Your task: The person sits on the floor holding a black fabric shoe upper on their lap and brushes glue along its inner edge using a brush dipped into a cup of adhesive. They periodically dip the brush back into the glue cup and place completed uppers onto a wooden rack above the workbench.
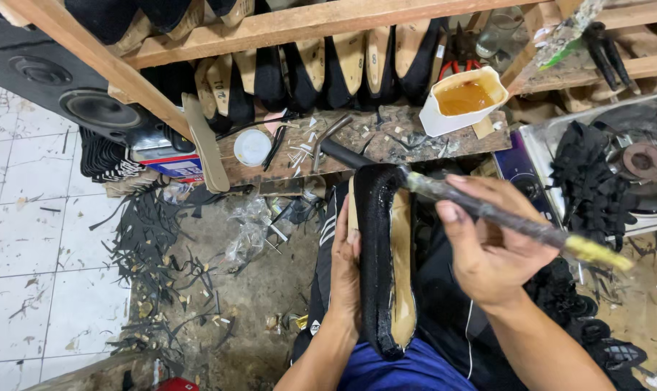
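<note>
We see a black shoe upper [377, 253] with a tan insole, lying lengthwise on the person's lap. The left hand [345, 271] cups its left edge, fingers pressed together. The right hand [487, 246] grips a glue-caked brush [487, 211], fingers curled round the handle, bristle end touching the shoe's toe. Beyond, a white tub of amber glue [464, 99] sits on a cluttered wooden bench [386, 141].
</note>
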{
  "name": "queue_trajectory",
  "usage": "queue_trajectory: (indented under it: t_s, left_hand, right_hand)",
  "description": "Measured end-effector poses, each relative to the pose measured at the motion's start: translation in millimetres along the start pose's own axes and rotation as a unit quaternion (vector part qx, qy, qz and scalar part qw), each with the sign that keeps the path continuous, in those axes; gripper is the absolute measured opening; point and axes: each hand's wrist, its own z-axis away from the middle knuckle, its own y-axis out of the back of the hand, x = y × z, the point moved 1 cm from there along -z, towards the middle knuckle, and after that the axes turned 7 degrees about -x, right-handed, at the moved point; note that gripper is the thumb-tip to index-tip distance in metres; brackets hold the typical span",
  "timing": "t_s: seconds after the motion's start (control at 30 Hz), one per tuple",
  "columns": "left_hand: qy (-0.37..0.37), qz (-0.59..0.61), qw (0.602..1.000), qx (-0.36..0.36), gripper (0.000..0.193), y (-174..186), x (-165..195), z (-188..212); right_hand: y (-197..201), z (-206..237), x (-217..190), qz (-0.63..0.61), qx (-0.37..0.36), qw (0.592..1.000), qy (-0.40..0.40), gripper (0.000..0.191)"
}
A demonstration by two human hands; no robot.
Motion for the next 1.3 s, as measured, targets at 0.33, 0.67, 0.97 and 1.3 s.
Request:
queue_trajectory:
  t_s: [0.33, 0.67, 0.97, 1.3]
  left_hand:
    - [-0.046, -0.013, 0.999, -0.006, 0.098, 3.9, -0.5, 10.6]
    - [-0.065, -0.029, 0.997, 0.001, 0.096, 3.5, 3.1, 17.1]
    - [-0.082, -0.021, 0.996, -0.006, 0.089, 9.2, 0.0, 19.5]
    - [-0.092, -0.034, 0.995, -0.014, 0.084, 12.9, 1.2, 20.1]
  right_hand:
    - [4.1, -2.5, -39.3, 0.141, -0.049, 0.986, 0.076, 0.021]
    - [8.4, -6.1, -53.0, 0.122, -0.053, 0.989, 0.061, 0.021]
    - [8.7, -4.5, -58.4, 0.119, -0.074, 0.988, 0.071, 0.020]
    - [10.6, -15.2, -68.5, 0.131, -0.143, 0.973, 0.128, 0.024]
